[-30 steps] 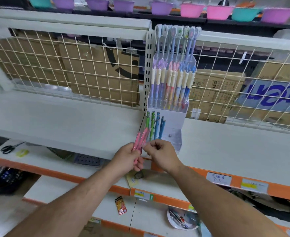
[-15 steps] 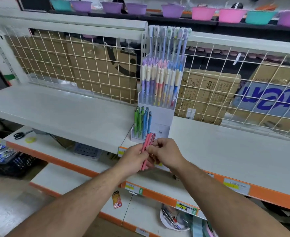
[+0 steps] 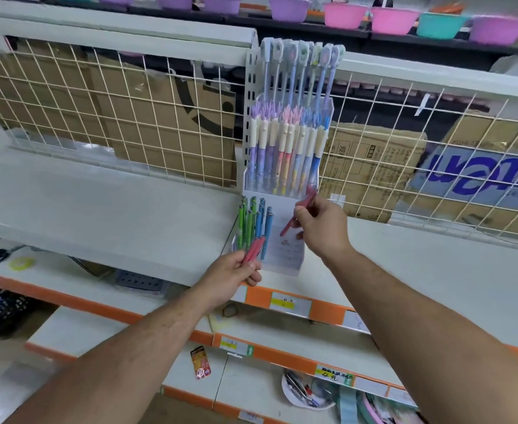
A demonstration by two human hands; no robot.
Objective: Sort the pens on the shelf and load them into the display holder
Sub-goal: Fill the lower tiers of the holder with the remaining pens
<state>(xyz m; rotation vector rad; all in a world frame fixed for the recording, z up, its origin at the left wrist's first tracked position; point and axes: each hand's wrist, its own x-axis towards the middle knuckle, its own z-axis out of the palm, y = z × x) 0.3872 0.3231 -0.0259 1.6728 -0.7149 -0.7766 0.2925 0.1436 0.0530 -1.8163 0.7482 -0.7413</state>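
A single pink pen [image 3: 287,227] is pinched in the right hand [image 3: 323,229], in front of the display holder [image 3: 285,255]. Its long axis is tilted: one end is raised up and to the right, near the base of the upper tier, and the other is pointed down and to the left, before the right part of the lower tier. The pen is blurred, so tip and cap cannot be told apart.

A small bundle of pink pens [image 3: 254,247] is gripped in the left hand [image 3: 231,278], just in front of the holder's lower left corner. These are held nearly upright, leaned slightly to the right.

The holder is stood on the white shelf [image 3: 98,206], against the wire grid [image 3: 129,117]. In its lower tier, green pens [image 3: 244,223] are stood upright at the left, with blue pens [image 3: 265,223] just beside them on the right. In the clear upper tier, pastel pens [image 3: 282,154] are packed upright: purple at the left, pink in the middle, blue at the right. Behind them a row of taller pens [image 3: 294,75] is stood upright, their tops raised above the grid's rail.
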